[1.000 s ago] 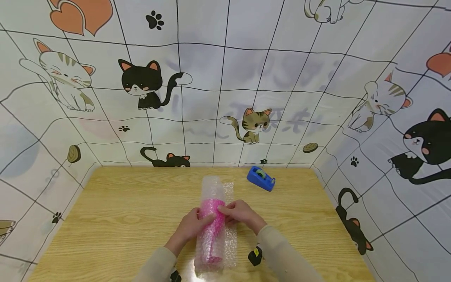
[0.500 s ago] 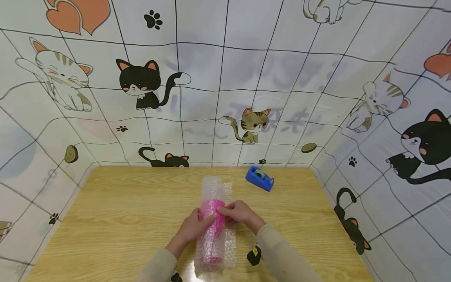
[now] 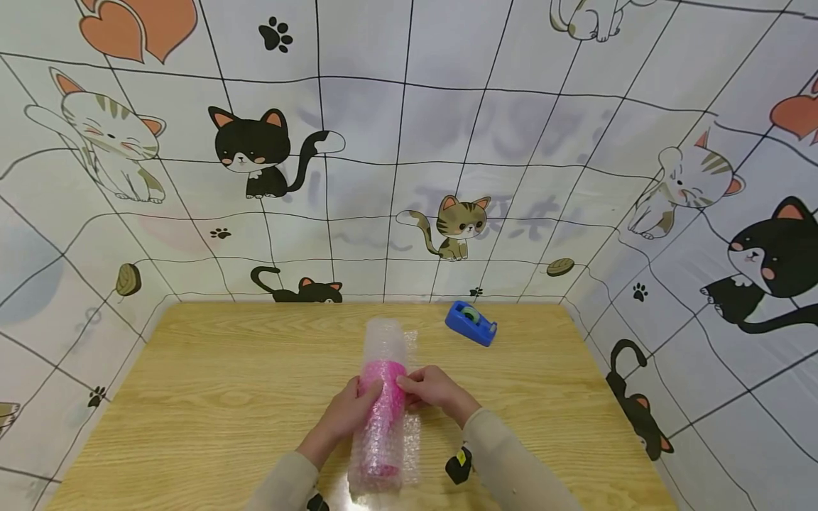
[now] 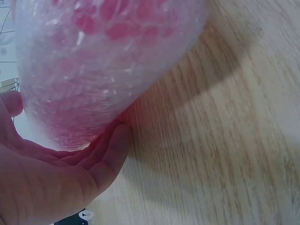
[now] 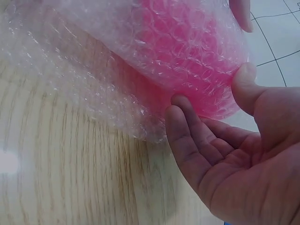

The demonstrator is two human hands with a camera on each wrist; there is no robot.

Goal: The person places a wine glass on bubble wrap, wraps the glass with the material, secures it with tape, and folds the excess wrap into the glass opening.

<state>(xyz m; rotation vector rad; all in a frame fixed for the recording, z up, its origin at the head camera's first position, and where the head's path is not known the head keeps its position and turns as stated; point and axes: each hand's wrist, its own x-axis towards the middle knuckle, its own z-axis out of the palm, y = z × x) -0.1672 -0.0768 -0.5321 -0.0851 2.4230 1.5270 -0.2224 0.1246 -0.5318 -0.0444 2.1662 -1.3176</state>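
A pink cylindrical thing wrapped in clear bubble wrap (image 3: 383, 426) lies lengthwise on the wooden table, its exact kind obscured by the layers. My left hand (image 3: 348, 410) grips its left side, thumb on top; the left wrist view has those fingers (image 4: 110, 152) curled beneath the roll. On the opposite side, my right hand (image 3: 439, 390) holds the roll with its thumb on the pink part and fingers (image 5: 180, 136) bent in low against the wrap. A loose flap of bubble wrap (image 3: 412, 443) extends flat from under the roll's right edge.
Behind and to the right stands a blue tape dispenser (image 3: 471, 323) with a roll of tape in it. The wooden table (image 3: 243, 369) is enclosed at the back and sides by a white cat-patterned cloth (image 3: 371, 121).
Both hands have moved the wrapped roll slightly to the left, and less of the flat flap shows on its right. The left thumb has drawn back a little.
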